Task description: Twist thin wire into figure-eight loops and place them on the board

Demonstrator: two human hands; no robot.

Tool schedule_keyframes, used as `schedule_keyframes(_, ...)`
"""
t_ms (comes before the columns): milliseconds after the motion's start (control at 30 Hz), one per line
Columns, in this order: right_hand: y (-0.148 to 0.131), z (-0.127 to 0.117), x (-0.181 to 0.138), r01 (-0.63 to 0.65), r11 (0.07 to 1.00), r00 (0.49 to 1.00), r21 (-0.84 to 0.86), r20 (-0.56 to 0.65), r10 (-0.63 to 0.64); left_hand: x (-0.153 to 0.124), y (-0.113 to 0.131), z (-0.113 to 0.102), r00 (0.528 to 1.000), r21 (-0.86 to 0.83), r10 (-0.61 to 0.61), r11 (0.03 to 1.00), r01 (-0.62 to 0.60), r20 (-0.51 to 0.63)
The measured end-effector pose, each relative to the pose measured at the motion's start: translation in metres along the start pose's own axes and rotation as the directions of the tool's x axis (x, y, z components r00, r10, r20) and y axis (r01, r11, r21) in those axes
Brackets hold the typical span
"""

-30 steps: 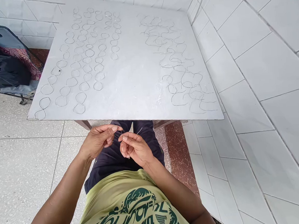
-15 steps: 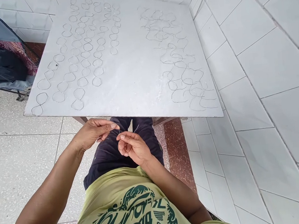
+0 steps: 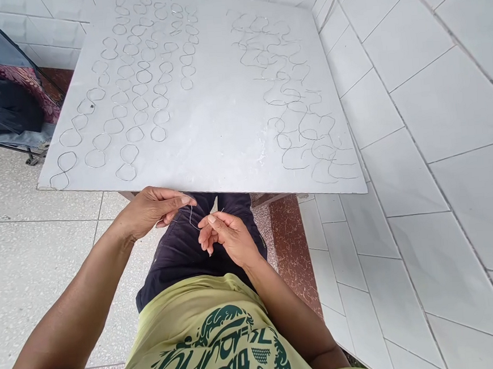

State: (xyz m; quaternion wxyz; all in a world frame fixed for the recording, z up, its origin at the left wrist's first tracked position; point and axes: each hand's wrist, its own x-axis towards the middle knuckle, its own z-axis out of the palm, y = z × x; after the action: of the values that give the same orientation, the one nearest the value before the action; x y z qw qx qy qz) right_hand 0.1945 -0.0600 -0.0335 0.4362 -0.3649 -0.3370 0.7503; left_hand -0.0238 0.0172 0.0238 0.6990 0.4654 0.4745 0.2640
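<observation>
My left hand [image 3: 154, 209] and my right hand [image 3: 227, 234] are close together over my lap, just below the near edge of a white table [image 3: 224, 123]. Both pinch a thin piece of wire [image 3: 193, 218] that curves between their fingertips. On the table's left half lie several rows of figure-eight wire loops [image 3: 136, 91]. A looser tangle of bent wire shapes [image 3: 295, 101] covers the right half.
A white tiled wall [image 3: 428, 107] runs along the right side. At the far left stands a folding chair with dark clothes [image 3: 0, 96] on it. The floor is pale speckled tile, with a reddish strip [image 3: 291, 243] under the table.
My hands have drawn a little apart, and the wire now shows as a curve between them. The view has shifted slightly, so the table sits lower and nearer.
</observation>
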Motion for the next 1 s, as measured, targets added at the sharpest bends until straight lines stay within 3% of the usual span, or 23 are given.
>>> schedule_keyframes(233,-0.001,0.000,-0.002,-0.053,0.999,0.998,0.000,0.019,0.053,0.004,0.006,-0.006,0.999,0.121,-0.030,0.992,0.028,0.017)
schedule_keyframes(433,0.002,0.008,-0.002,-0.027,0.995,1.000,0.099,0.016,0.026,0.007,0.010,-0.001,1.000,0.096,0.000,0.995,-0.003,0.031)
schedule_keyframes(733,-0.004,0.009,-0.003,0.111,0.980,0.991,0.165,-0.095,-0.097,-0.014,0.006,0.024,0.954,0.049,0.172,0.985,-0.165,-0.245)
schedule_keyframes(1000,-0.002,0.012,-0.003,0.133,0.980,0.989,0.145,-0.086,-0.122,-0.015,-0.006,0.040,0.906,0.356,0.246,0.927,-0.116,-0.344)
